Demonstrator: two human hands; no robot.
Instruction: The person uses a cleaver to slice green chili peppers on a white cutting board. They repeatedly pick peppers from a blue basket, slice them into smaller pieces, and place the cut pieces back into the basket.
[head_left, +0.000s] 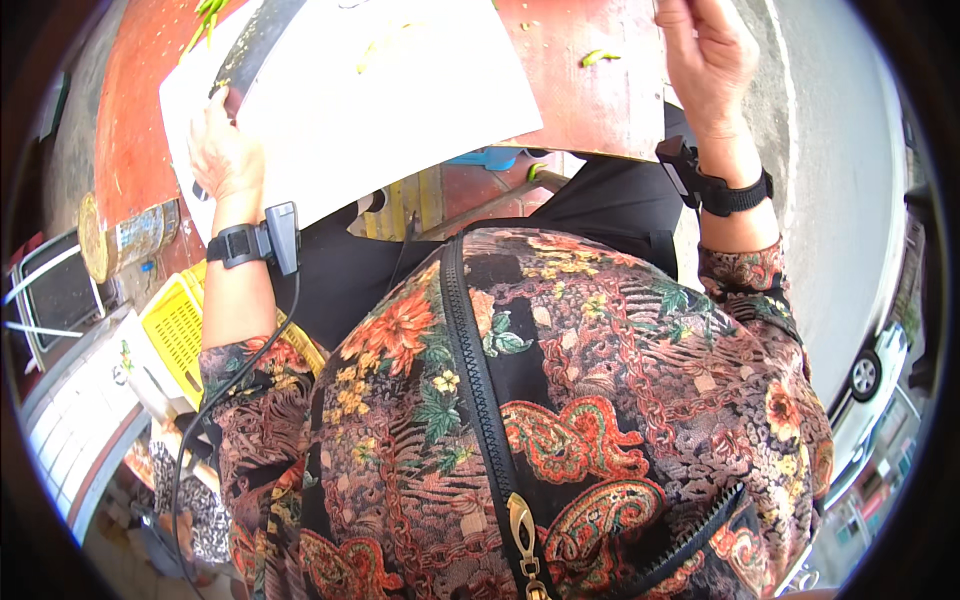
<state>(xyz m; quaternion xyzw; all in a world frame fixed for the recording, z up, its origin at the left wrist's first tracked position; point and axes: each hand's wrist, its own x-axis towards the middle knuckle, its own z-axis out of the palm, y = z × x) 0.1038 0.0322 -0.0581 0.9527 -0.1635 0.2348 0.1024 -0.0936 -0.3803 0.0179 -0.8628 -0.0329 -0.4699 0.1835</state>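
Observation:
My left hand (229, 157) is closed around the handle of a large knife. Its dark, wide blade (259, 49) is flecked with yellowish bits and points away from me over a white cutting board (420, 112). Small yellow-green scraps (369, 58) lie near the board's far side, where glare washes out detail. My right hand (709, 52) is raised at the top right, past the table's right edge. The frame cuts off its fingertips, so whether it holds anything is hidden. A green chili pepper piece (600, 57) rests on the red table (592, 105) to its left.
Green chili peppers (208, 16) lie at the table's far left. Below the table are a blue plastic object (487, 157) and another green pepper (535, 172). A yellow crate (174, 330) stands left of me, near a worn cylinder (131, 234). Behind is another person (191, 495); a car (870, 390) is at right.

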